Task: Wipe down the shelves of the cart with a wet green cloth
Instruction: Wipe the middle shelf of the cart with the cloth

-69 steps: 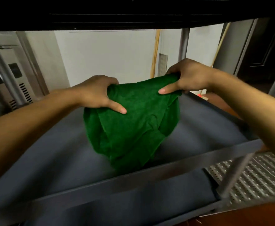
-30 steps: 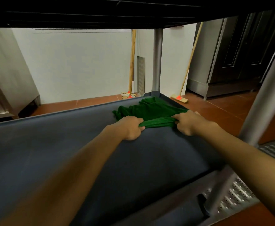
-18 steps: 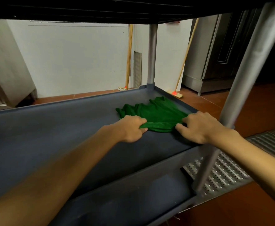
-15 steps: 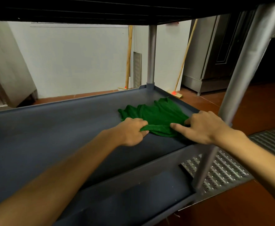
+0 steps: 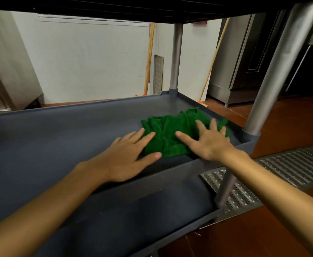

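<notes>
grip let go: L hand (image 5: 126, 154) + R hand (image 5: 209, 141) now flat, fingers spread, on green cloth (image 5: 170, 130) | cloth bunched at right end of mid shelf (image 5: 59, 136) | prob. set for wipe stroke

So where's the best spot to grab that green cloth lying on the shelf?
Probably the bunched ridges across its middle. The cloth lies crumpled on the shelf, and those raised folds are easy to pinch, while its near edge lies flat. Come in low from the front, since the upper shelf hangs close overhead.
</notes>
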Tool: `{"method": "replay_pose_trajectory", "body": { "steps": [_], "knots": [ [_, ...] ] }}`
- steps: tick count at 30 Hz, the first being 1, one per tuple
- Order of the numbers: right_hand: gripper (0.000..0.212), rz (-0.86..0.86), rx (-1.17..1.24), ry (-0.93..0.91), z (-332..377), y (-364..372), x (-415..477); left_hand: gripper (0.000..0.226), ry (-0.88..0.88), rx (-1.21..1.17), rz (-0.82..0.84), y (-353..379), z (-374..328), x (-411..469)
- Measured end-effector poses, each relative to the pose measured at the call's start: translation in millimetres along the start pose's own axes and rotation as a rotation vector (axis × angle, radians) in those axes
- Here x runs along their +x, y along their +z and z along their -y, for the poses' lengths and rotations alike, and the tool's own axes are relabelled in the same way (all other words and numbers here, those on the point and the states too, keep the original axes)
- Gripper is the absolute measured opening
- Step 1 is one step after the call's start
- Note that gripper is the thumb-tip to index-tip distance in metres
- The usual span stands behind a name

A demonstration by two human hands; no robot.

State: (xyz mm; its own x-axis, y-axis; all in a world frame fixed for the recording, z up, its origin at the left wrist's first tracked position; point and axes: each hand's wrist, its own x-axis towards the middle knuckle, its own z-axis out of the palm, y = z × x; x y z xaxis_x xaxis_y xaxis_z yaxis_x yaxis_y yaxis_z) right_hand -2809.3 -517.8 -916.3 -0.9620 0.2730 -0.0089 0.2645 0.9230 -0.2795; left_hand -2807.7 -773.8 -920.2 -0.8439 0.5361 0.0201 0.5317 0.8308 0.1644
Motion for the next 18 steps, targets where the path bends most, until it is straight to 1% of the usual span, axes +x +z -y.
{"method": "replay_pose_trajectory", "body": {
  "steps": [2,3,4,6,8,9,11,12,14,16,17,18],
  "knots": [
    [0.125,0.111,-0.066,0.029,15.5,5.7,5.9,0.097,-0.094,-0.042,-0.051,-2.1,22.5,-20.2],
    [0.127,0.134,-0.122,0.038,21.8,7.2,9.6,0.097,-0.137,-0.04,-0.064,-2.1,33.7,-31.5],
    [0.126,0.149,-0.168,0.051,27.0,7.6,13.5,0.097,-0.17,-0.015,-0.067,-1.0,43.5,-41.9],
    [0.118,0.174,-0.224,0.087,33.4,6.0,23.6,0.099,-0.215,0.029,-0.021,3.6,57.6,-59.5],
    [0.107,0.193,-0.256,0.124,37.0,5.6,36.0,0.108,-0.263,-0.018,0.038,8.6,63.6,-69.5],
    [0.103,0.191,-0.272,0.135,37.2,6.5,43.2,0.11,-0.285,-0.051,0.036,9.8,64.1,-72.0],
    [0.098,0.186,-0.286,0.142,35.4,8.8,60.0,0.107,-0.285,-0.078,-0.022,11.3,62.3,-73.8],
    [0.098,0.185,-0.294,0.137,33.1,10.0,68.6,0.107,-0.284,-0.079,-0.056,11.9,60.2,-74.1],
    [0.1,0.175,-0.309,0.115,27.6,12.3,86.9,0.112,-0.311,-0.08,-0.084,11.6,57.4,-74.1],
    [0.105,0.163,-0.315,0.089,22.5,14.2,105.3,0.115,-0.336,-0.088,-0.044,13.3,60.3,-73.5],
    [0.108,0.159,-0.318,0.076,20.9,15.2,113.5,0.114,-0.344,-0.105,-0.055,9.6,59.6,-77.5],
    [0.112,0.159,-0.322,0.064,20.4,16.2,120.4,0.11,-0.357,-0.102,-0.11,8.3,64.4,-83.5]
  ]
}}
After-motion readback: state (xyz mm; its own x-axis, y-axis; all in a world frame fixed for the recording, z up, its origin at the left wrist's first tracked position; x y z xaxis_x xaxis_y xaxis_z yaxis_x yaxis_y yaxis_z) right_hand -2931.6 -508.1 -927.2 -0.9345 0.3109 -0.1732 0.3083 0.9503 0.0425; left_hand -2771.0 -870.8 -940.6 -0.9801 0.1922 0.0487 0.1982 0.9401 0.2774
